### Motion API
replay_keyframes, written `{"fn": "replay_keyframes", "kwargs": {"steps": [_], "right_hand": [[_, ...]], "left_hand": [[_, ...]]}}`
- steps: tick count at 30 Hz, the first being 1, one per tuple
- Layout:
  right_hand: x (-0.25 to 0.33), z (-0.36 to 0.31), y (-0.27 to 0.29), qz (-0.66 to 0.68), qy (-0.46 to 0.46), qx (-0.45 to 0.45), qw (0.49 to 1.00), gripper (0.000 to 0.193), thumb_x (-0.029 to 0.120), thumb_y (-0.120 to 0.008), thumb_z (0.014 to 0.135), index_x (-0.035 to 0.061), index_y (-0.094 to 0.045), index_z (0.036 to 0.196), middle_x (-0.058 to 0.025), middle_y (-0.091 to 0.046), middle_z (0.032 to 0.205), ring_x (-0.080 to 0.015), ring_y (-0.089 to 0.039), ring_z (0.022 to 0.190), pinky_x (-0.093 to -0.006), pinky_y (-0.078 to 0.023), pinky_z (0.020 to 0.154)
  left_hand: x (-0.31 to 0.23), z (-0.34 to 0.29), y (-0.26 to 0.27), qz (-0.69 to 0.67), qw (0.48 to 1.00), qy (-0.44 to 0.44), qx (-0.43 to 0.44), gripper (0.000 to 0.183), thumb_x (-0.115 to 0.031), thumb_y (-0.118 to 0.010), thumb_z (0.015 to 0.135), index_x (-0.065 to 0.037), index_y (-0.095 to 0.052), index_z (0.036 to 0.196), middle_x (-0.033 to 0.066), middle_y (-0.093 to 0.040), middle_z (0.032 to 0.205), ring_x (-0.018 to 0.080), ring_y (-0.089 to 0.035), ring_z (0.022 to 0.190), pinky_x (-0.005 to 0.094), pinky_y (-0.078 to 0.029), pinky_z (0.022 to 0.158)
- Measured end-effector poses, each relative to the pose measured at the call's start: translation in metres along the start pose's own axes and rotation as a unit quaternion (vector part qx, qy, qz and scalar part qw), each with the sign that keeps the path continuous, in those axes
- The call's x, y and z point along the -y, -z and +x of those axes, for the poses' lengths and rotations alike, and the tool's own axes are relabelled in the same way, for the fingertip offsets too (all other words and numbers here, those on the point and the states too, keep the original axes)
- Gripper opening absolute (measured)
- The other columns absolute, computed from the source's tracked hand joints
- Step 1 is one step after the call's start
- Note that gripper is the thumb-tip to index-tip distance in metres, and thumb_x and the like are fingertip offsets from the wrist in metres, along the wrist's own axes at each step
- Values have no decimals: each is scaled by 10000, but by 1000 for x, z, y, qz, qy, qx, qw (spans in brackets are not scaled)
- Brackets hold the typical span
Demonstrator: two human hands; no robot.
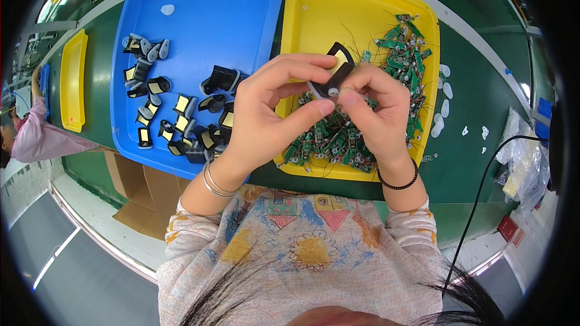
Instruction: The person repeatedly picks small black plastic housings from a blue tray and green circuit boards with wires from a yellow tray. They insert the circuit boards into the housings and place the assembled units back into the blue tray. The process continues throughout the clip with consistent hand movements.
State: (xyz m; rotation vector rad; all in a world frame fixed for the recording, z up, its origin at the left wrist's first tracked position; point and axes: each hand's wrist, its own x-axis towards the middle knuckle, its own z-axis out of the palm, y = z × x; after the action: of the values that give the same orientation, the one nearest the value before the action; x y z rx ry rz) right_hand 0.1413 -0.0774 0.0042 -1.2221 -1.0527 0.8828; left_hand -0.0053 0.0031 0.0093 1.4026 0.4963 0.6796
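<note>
Between my two hands, above the yellow tray (320, 0), is a small black plastic housing (343, 72) with a pale yellow pad on its face and a grey-white piece at its lower end. My left hand (275, 99) grips it from the left with thumb and fingers. My right hand (380, 105) pinches its lower right side, thumb near a small round whitish part. Beneath my hands lies a heap of small green circuit boards (338, 139) with thin wires. Several similar black housings (181, 105) with yellow pads and grey pieces lie in the blue tray (205, 18).
Flat whitish pieces (445, 108) lie on the green table right of the yellow tray. Clear plastic bags (525, 157) and a black cable (477, 229) are at far right. A cardboard box (142, 199) stands below the table edge. Another person in pink (51, 136) sits at far left.
</note>
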Motion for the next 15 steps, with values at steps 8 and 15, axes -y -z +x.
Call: {"fn": "replay_keyframes", "kwargs": {"steps": [8, 15], "right_hand": [[5, 2, 2, 0, -21, 17, 1000, 57, 15, -596, 750, -27, -559, 738, -46, -596, 691, -79, -558, 642, -217, -461, 621], [6, 2, 2, -25, -15, 5, 1000, 50, 5, -596, 737, -24, -559, 720, -45, -598, 674, -79, -571, 643, -219, -467, 618]], "left_hand": [[4, 0, -2, -12, 1000, -2, -14, 248, 22, -651, 723, -8, -586, 960, 123, -537, 1108, 171, -556, 985, 279, -483, 817], [5, 0, -1, 6, 1000, -5, -14, 247, 21, -650, 720, -9, -587, 958, 125, -539, 1103, 174, -558, 982, 279, -486, 809]]}}
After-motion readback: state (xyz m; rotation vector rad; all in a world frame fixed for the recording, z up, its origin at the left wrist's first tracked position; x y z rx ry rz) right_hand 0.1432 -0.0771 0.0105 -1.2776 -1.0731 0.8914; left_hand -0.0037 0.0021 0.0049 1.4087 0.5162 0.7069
